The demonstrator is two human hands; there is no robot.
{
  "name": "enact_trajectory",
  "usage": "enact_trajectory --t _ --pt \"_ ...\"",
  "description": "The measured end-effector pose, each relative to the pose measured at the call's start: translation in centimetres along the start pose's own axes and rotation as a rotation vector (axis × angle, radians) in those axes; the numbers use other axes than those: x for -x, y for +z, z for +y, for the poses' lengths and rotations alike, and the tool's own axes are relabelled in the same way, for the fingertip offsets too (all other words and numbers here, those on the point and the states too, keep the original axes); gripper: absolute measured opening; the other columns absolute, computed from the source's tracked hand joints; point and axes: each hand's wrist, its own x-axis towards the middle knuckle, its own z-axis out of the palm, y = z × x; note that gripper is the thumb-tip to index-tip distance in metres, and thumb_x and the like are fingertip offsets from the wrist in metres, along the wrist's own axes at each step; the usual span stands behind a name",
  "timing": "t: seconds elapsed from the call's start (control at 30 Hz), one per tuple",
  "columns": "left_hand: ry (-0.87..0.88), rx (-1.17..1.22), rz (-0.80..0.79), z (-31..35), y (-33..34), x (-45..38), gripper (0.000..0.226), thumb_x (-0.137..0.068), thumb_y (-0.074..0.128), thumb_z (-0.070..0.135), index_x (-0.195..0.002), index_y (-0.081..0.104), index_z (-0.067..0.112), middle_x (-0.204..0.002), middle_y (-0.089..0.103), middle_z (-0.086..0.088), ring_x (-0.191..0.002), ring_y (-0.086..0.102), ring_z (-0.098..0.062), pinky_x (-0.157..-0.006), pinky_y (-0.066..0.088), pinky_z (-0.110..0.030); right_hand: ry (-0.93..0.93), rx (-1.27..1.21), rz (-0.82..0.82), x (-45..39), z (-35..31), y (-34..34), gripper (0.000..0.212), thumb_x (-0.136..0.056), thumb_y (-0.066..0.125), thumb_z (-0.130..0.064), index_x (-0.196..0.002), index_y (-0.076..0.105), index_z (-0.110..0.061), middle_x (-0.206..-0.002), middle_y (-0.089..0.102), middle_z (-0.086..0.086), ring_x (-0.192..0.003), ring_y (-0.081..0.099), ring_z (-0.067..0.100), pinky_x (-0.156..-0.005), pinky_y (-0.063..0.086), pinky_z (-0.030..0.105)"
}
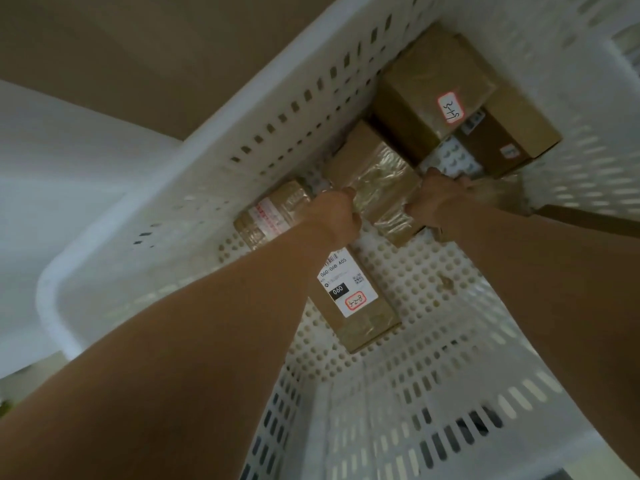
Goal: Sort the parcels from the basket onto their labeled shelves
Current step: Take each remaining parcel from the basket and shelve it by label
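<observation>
— Where are we reaching?

— Down into the white basket (194, 161), both arms in over its near rim. Our left hand (337, 216) and right hand (438, 199) sit at either end of the taped box (375, 181) in the middle of the basket floor.

— How are we gripping it?

— Our left hand is curled round the box's left end, knuckles toward us, with the fingers tucked over the far edge. Our right hand grips the right end, thumb on the near side. Its fingers are blurred, so we cannot tell how far they wrap. Neither hand is spread; both are closed on the same box.

— Is the box off the floor?

— We cannot tell. Its near corner overlaps the perforated floor, but the view does not show a gap.

— What else lies in there with it?

— Just near our left wrist lies a flat parcel (356, 299) with a white printed label, a black patch reading 060 and a red-edged handwritten tag. On the left, against the basket's side wall, lies a small box (266, 216) with red print on its tape. At the far end stands a big box (429, 88) with a red-edged tag, and just right of it a brown box (509, 133) with a small label.

— Do our hands touch any of those?

— Our left forearm passes over the flat parcel; whether it touches we cannot tell. The far boxes lie apart from our hands.
</observation>
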Motion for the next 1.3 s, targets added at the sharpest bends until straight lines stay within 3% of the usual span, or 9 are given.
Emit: enact_trajectory --t 0.17,0.3,0.47,0.73,0.9,1.0,1.07,1.2,1.3 --pt "-0.034 0.132 0.007 -0.1 0.6 -0.5 0.043 -0.098 0.042 0.022 -0.139 0.042 0.011 -0.125 0.058 -0.014 -0.099 0.059 -0.023 -0.069 0.047 -0.026 0.014 0.114 0.005 -1.0 -0.3 0.3 0.06 -0.088 0.059 -0.028 -0.137 0.033 -0.004 -0.138 0.04 0.018 -0.135 0.027 0.039 -0.112 0.019 0.045" --pt "-0.116 0.275 -0.097 0.6 1.1 -0.4 0.043 -0.101 0.038 0.023 -0.142 0.037 0.008 -0.132 0.054 -0.017 -0.111 0.057 -0.028 -0.085 0.049 -0.031 0.003 0.147 -0.077 -0.4 -1.6 0.6 0.059 -0.087 0.063 -0.029 -0.135 0.038 -0.008 -0.142 0.034 0.021 -0.136 0.023 0.041 -0.111 0.023 0.046" --pt "-0.103 0.218 -0.183 1.2 1.5 -0.4 0.055 -0.102 0.039 0.018 -0.151 0.017 0.007 -0.148 0.037 -0.02 -0.128 0.046 -0.031 -0.081 0.039 -0.023 -0.014 -0.087 -0.206 -0.9 -2.2 1.2 0.049 -0.092 0.061 -0.026 -0.127 0.043 0.004 -0.125 0.054 0.015 -0.105 0.058 0.025 -0.081 0.054 0.032" --pt "-0.154 0.299 -0.22 0.6 3.0 -1.3 0.052 -0.101 0.035 0.011 -0.149 0.017 0.003 -0.132 0.052 -0.021 -0.115 0.054 -0.033 -0.088 0.043 -0.034 -0.04 -0.543 -0.056 -1.3 -1.3 3.7 0.037 -0.085 0.054 -0.012 -0.121 0.048 -0.011 -0.108 0.051 0.008 -0.099 0.052 0.025 -0.076 0.04 0.027" --pt "-0.319 0.549 -0.118 0.3 2.5 0.2 0.05 -0.104 0.033 0.035 -0.14 0.037 0.001 -0.134 0.05 -0.022 -0.122 0.05 -0.035 -0.1 0.039 -0.035 -0.015 -0.771 -0.237 1.5 -2.1 2.5 0.027 -0.096 0.042 -0.002 -0.119 0.055 0.0 -0.107 0.06 0.019 -0.091 0.063 0.03 -0.074 0.053 0.029" --pt "-0.452 0.74 -0.024 0.0 2.0 1.5 0.064 -0.091 0.051 0.054 -0.129 0.049 0.003 -0.125 0.058 -0.016 -0.112 0.059 -0.033 -0.096 0.049 -0.043 -0.12 -0.812 -0.433 4.1 -2.6 2.0 0.025 -0.09 0.05 -0.001 -0.09 0.069 -0.017 -0.087 0.07 0.003 -0.074 0.064 0.015 -0.08 0.045 0.028" --pt "-0.442 0.758 0.037 -0.5 2.1 2.1 0.036 -0.089 0.061 0.042 -0.104 0.056 0.01 -0.114 0.064 -0.015 -0.1 0.064 -0.031 -0.088 0.054 -0.044 -0.16 -0.762 -0.44 4.8 -2.6 2.0 0.031 -0.087 0.05 0.003 -0.08 0.071 -0.019 -0.084 0.071 -0.002 -0.078 0.063 0.013 -0.072 0.046 0.021" --pt "-0.391 0.932 0.006 -1.2 1.6 4.2 0.033 -0.091 0.059 0.029 -0.116 0.044 0.014 -0.113 0.061 -0.009 -0.098 0.064 -0.026 -0.081 0.057 -0.041 -0.179 -0.488 -0.132 5.0 -1.8 1.6 0.024 -0.096 0.047 -0.007 -0.113 0.065 -0.007 -0.115 0.063 0.01 -0.102 0.058 0.024 -0.084 0.048 0.026" --pt "-0.382 1.139 -0.034 -0.9 0.3 6.0 0.032 -0.093 0.05 0.028 -0.124 0.042 0.028 -0.102 0.062 0.001 -0.088 0.064 -0.017 -0.055 0.055 -0.027 -0.152 -0.439 -0.05 5.9 -0.6 0.9 0.041 -0.102 0.041 -0.033 -0.131 0.048 -0.006 -0.127 0.057 0.017 -0.107 0.055 0.026 -0.084 0.043 0.029"
